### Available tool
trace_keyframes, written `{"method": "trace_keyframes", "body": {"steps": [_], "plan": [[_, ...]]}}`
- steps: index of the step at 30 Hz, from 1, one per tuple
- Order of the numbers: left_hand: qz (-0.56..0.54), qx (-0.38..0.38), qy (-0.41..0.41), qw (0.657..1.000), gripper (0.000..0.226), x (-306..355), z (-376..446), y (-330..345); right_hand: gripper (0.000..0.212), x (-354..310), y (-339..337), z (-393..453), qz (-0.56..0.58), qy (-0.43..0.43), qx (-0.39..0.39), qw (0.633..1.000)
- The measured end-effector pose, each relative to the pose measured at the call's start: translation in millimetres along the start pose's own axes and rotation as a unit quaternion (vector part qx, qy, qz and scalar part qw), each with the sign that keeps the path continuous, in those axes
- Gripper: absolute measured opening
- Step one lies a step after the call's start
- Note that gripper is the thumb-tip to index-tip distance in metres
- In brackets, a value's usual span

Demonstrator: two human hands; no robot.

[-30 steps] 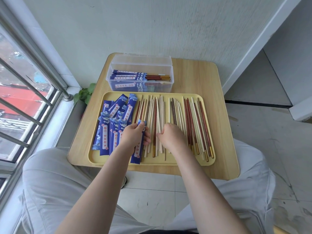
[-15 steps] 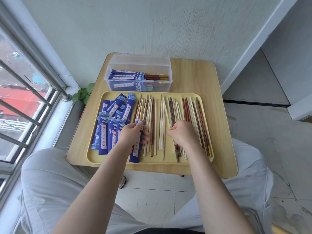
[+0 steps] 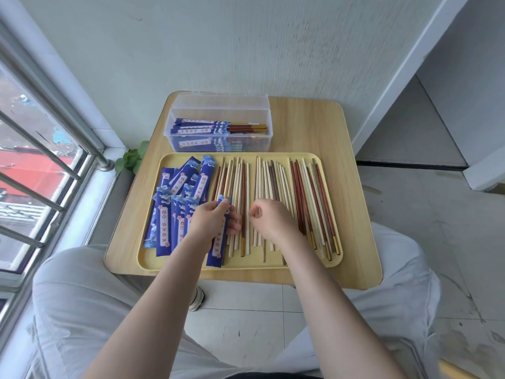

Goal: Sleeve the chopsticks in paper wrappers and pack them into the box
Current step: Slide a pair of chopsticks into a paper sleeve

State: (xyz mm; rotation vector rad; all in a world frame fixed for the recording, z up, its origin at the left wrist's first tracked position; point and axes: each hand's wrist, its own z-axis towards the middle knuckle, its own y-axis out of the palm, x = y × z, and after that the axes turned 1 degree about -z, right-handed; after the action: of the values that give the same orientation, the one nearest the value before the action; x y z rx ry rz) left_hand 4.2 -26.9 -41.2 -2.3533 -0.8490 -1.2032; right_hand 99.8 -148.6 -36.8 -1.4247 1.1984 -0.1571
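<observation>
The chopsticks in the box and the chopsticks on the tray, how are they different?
The chopsticks in the box wear blue paper wrappers, only their ends poking out; the chopsticks on the tray are bare. The boxed ones lie sideways, stacked; the tray ones point away from the person, spread in one layer. Both include reddish-brown sticks with gold ends.

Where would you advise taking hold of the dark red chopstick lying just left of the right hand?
Pinch the dark red chopstick from above at its far half, probably. It lies flat on the yellow tray, pale chopsticks close alongside, and the right hand crowds its near end, so only a narrow fingertip pinch fits.
</observation>
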Motion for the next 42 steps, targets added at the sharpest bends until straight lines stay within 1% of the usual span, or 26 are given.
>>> {"method": "trace_keyframes", "body": {"steps": [3, 4, 7, 8, 11, 17, 20, 22, 24, 26, 28, 31, 32, 34, 37, 42], "plan": [[0.003, 0.004, -0.005, 1.000, 0.034, -1, 1, -1, 0.006, -2, 10, 2, -0.055, 0.014, 0.032, 0.998], [0.002, 0.004, -0.007, 1.000, 0.034, -1, 2, -1, 0.009, -2, 12, 2, -0.064, 0.016, 0.037, 0.997], [-0.001, 0.005, -0.012, 1.000, 0.033, -1, 3, 0, 0.026, -1, 16, 5, -0.071, 0.040, 0.052, 0.995], [-0.002, 0.004, -0.014, 1.000, 0.033, -1, 3, 0, 0.026, -1, 16, 6, -0.073, 0.052, 0.057, 0.994], [-0.007, 0.003, -0.020, 1.000, 0.033, -1, 4, -1, 0.011, -1, 15, 10, -0.085, 0.071, 0.048, 0.993], [-0.020, 0.002, -0.023, 1.000, 0.033, -2, 4, -1, 0.016, -9, 18, 8, -0.127, 0.064, 0.033, 0.989], [-0.018, 0.004, -0.022, 1.000, 0.033, -2, 4, 0, 0.008, -12, 19, 8, -0.147, 0.067, 0.030, 0.986], [-0.014, 0.008, -0.012, 1.000, 0.033, -2, 3, 0, 0.008, -14, 19, 7, -0.154, 0.064, 0.025, 0.986], [-0.006, 0.009, 0.003, 1.000, 0.033, -4, 2, 0, 0.016, -13, 19, 6, -0.130, 0.055, 0.018, 0.990], [0.002, 0.005, 0.015, 1.000, 0.033, -6, 2, 0, 0.019, -10, 17, 5, -0.088, 0.043, 0.028, 0.995], [0.007, 0.003, 0.018, 1.000, 0.032, -6, 2, -1, 0.019, -1, 9, 4, -0.062, 0.045, 0.061, 0.995], [-0.005, -0.005, 0.020, 1.000, 0.031, -5, -1, 0, 0.014, 21, -8, 2, -0.046, 0.081, 0.104, 0.990], [-0.014, -0.011, 0.022, 1.000, 0.031, -4, -1, 2, 0.013, 28, -13, 2, -0.045, 0.090, 0.102, 0.990], [-0.026, -0.034, 0.030, 0.999, 0.033, -3, -1, 8, 0.019, 36, -21, -1, -0.040, 0.104, 0.080, 0.991], [-0.013, -0.078, 0.040, 0.996, 0.034, -1, -1, 20, 0.024, 39, -21, -1, -0.033, 0.107, 0.054, 0.992], [0.074, -0.143, 0.023, 0.987, 0.036, 1, -1, 32, 0.009, 39, -16, 3, 0.025, 0.077, 0.045, 0.996]]}}
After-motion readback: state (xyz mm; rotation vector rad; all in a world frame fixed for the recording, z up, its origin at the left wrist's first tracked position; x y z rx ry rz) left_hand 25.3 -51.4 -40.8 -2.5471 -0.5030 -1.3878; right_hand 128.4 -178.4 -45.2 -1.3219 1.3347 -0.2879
